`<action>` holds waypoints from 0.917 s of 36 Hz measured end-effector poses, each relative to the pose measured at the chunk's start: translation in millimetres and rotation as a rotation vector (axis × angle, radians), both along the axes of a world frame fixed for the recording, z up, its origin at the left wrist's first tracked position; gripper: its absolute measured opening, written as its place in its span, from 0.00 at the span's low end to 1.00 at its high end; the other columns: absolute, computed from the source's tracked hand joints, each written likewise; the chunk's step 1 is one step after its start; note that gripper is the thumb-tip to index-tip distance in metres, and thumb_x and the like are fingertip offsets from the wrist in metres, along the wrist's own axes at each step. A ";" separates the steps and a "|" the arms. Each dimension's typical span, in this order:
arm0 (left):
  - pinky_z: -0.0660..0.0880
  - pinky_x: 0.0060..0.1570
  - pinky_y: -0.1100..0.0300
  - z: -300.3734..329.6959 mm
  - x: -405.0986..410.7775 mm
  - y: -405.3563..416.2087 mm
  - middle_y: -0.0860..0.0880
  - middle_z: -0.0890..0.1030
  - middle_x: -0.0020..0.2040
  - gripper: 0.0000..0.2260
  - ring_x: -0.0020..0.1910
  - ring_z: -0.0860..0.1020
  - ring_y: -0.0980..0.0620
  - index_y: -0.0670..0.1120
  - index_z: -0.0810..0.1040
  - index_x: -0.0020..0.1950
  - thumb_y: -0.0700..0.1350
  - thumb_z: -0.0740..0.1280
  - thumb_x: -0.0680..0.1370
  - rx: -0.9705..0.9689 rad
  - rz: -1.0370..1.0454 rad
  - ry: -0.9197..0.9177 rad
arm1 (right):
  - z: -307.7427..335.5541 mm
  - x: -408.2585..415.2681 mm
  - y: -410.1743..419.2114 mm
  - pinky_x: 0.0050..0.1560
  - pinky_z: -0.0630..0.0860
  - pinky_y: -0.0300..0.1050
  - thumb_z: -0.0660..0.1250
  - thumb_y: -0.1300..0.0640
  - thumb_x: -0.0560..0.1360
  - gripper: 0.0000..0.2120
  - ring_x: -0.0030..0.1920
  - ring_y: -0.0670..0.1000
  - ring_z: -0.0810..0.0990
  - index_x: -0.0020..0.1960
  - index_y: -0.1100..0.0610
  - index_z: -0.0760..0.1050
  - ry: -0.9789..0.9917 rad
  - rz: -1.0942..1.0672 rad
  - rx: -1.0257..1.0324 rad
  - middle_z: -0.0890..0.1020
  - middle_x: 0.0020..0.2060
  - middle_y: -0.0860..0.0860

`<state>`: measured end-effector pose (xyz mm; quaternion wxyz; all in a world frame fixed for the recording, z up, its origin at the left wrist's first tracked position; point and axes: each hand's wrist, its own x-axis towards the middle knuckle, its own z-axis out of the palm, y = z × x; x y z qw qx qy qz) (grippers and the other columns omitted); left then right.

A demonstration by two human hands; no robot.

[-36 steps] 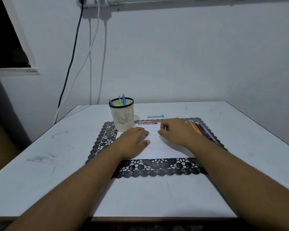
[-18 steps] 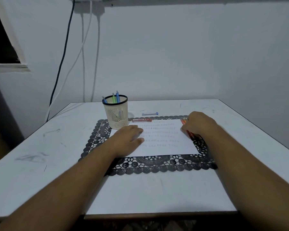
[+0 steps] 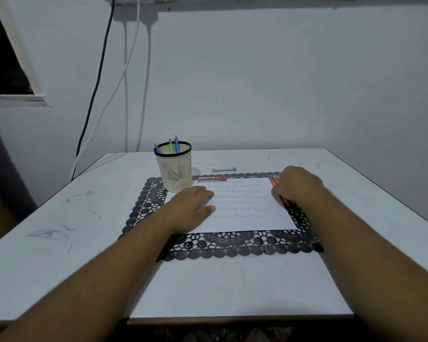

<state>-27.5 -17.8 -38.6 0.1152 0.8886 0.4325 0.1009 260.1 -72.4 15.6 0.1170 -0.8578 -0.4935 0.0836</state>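
On the white tabletop (image 3: pixel 232 287) lies a black lace mat (image 3: pixel 232 245) with a printed sheet of paper (image 3: pixel 245 218) on it. The left hand (image 3: pixel 193 206) rests flat on the sheet's left part. The right hand (image 3: pixel 297 186) covers a bunch of orange and red pens (image 3: pixel 282 199) at the sheet's right edge, fingers curled down onto them; an actual grip cannot be made out. A mesh pen cup (image 3: pixel 174 169) stands at the mat's far left corner, with a red case (image 3: pixel 211 178) just beside it.
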 end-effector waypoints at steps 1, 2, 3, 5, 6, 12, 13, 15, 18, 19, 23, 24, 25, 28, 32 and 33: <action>0.56 0.78 0.51 0.2 0.2 0.2 0.50 0.62 0.82 0.26 0.81 0.58 0.48 0.52 0.64 0.82 0.59 0.58 0.86 0.000 0.000 0.000 | -0.1 -0.1 0.2 0.32 0.71 0.39 0.76 0.61 0.61 0.08 0.35 0.53 0.82 0.37 0.57 0.79 0.000 -0.001 0.005 0.82 0.35 0.50; 0.56 0.78 0.51 0.4 0.4 0.3 0.51 0.62 0.82 0.26 0.81 0.58 0.48 0.52 0.64 0.82 0.59 0.58 0.86 -0.002 0.000 0.001 | -0.6 0.0 0.7 0.32 0.71 0.40 0.76 0.60 0.62 0.07 0.36 0.53 0.82 0.36 0.56 0.78 -0.002 0.002 0.012 0.82 0.34 0.50; 0.56 0.78 0.51 0.5 0.7 0.5 0.51 0.62 0.82 0.26 0.81 0.58 0.48 0.52 0.64 0.82 0.59 0.58 0.86 -0.004 0.000 0.003 | -1.2 0.2 1.1 0.32 0.71 0.40 0.76 0.59 0.64 0.06 0.37 0.53 0.82 0.35 0.55 0.78 -0.005 0.009 0.017 0.82 0.35 0.50; 0.56 0.78 0.51 0.2 0.9 0.9 0.51 0.62 0.82 0.26 0.81 0.58 0.49 0.52 0.63 0.82 0.60 0.58 0.85 -0.002 -0.001 0.007 | -2.6 0.5 1.7 0.32 0.70 0.41 0.74 0.58 0.67 0.06 0.37 0.53 0.81 0.35 0.55 0.77 -0.005 0.022 0.024 0.82 0.35 0.49; 0.55 0.78 0.51 -0.1 0.6 0.8 0.51 0.62 0.82 0.26 0.81 0.58 0.49 0.52 0.63 0.82 0.60 0.58 0.85 0.000 -0.001 0.006 | -3.4 0.3 1.7 0.32 0.69 0.41 0.73 0.59 0.67 0.06 0.36 0.52 0.81 0.34 0.55 0.77 -0.007 0.029 0.026 0.81 0.34 0.49; 0.59 0.76 0.52 1.5 0.4 -0.9 0.51 0.65 0.80 0.24 0.79 0.61 0.49 0.52 0.66 0.80 0.59 0.59 0.85 0.025 -0.013 -0.016 | -1.3 -5.6 3.2 0.33 0.67 0.42 0.69 0.51 0.75 0.13 0.32 0.51 0.76 0.36 0.57 0.76 0.087 0.117 0.171 0.79 0.31 0.49; 0.60 0.75 0.52 1.6 0.2 -1.5 0.52 0.66 0.79 0.24 0.78 0.62 0.49 0.52 0.67 0.79 0.58 0.60 0.85 0.038 -0.019 -0.043 | -0.7 -8.7 2.8 0.33 0.67 0.42 0.70 0.52 0.74 0.13 0.30 0.51 0.76 0.34 0.57 0.76 0.133 0.155 0.208 0.79 0.29 0.50; 0.61 0.76 0.52 2.1 -0.6 -3.9 0.53 0.65 0.79 0.25 0.79 0.60 0.51 0.53 0.66 0.80 0.57 0.64 0.84 0.084 -0.019 -0.123 | -1.5 -18.2 1.4 0.34 0.70 0.42 0.71 0.54 0.74 0.11 0.29 0.49 0.76 0.34 0.56 0.78 0.222 0.248 0.263 0.81 0.29 0.50; 0.61 0.77 0.51 8.5 -1.9 -7.3 0.51 0.66 0.79 0.28 0.78 0.60 0.51 0.51 0.66 0.80 0.53 0.70 0.81 0.253 -0.059 -0.235 | -9.0 -39.7 0.4 0.35 0.70 0.42 0.71 0.54 0.77 0.08 0.32 0.48 0.76 0.41 0.55 0.79 0.253 0.422 0.253 0.81 0.33 0.49; 0.62 0.76 0.52 11.8 -2.0 -7.5 0.51 0.68 0.77 0.28 0.76 0.62 0.51 0.51 0.69 0.79 0.52 0.72 0.79 0.319 -0.094 -0.241 | -12.2 -47.0 1.3 0.35 0.68 0.42 0.71 0.53 0.77 0.08 0.33 0.47 0.76 0.41 0.53 0.78 0.231 0.476 0.248 0.81 0.35 0.48; 0.67 0.69 0.50 20.3 -1.7 -7.7 0.55 0.80 0.65 0.20 0.66 0.72 0.54 0.53 0.80 0.67 0.55 0.74 0.77 0.459 -0.143 -0.161 | -24.6 -68.0 5.8 0.36 0.67 0.42 0.72 0.50 0.79 0.08 0.35 0.44 0.75 0.42 0.49 0.77 0.241 0.677 0.242 0.80 0.36 0.45; 0.69 0.65 0.50 20.2 -1.5 -8.3 0.57 0.82 0.60 0.16 0.62 0.75 0.55 0.54 0.82 0.63 0.55 0.74 0.77 0.456 -0.139 -0.150 | -27.9 -70.8 6.5 0.36 0.68 0.41 0.73 0.49 0.79 0.08 0.35 0.42 0.75 0.42 0.48 0.77 0.253 0.707 0.240 0.80 0.36 0.44; 0.72 0.61 0.51 19.3 -1.6 -8.8 0.58 0.83 0.55 0.12 0.57 0.77 0.55 0.54 0.83 0.60 0.55 0.74 0.77 0.443 -0.136 -0.145 | -31.3 -72.5 6.9 0.36 0.69 0.40 0.73 0.46 0.78 0.08 0.34 0.41 0.75 0.43 0.46 0.78 0.261 0.723 0.242 0.81 0.36 0.43; 0.77 0.46 0.52 15.5 -2.4 -8.1 0.58 0.81 0.45 0.05 0.45 0.76 0.57 0.56 0.84 0.52 0.55 0.71 0.80 0.378 -0.109 -0.105 | -39.4 -74.1 7.4 0.34 0.70 0.37 0.73 0.41 0.77 0.09 0.34 0.39 0.75 0.43 0.45 0.79 0.266 0.741 0.259 0.81 0.39 0.38; 0.74 0.38 0.57 9.2 -9.2 0.4 0.60 0.78 0.42 0.03 0.42 0.75 0.62 0.58 0.81 0.46 0.54 0.70 0.79 0.321 -0.025 -0.132 | -39.3 -66.3 10.9 0.38 0.71 0.41 0.71 0.47 0.77 0.02 0.36 0.37 0.76 0.45 0.43 0.80 0.275 0.709 0.258 0.81 0.41 0.34; 0.72 0.37 0.59 8.1 -11.3 2.9 0.61 0.78 0.42 0.03 0.42 0.75 0.63 0.58 0.81 0.45 0.54 0.71 0.78 0.310 -0.005 -0.140 | -38.1 -62.7 11.4 0.38 0.70 0.39 0.71 0.49 0.77 0.02 0.36 0.36 0.76 0.45 0.43 0.80 0.283 0.695 0.254 0.82 0.40 0.35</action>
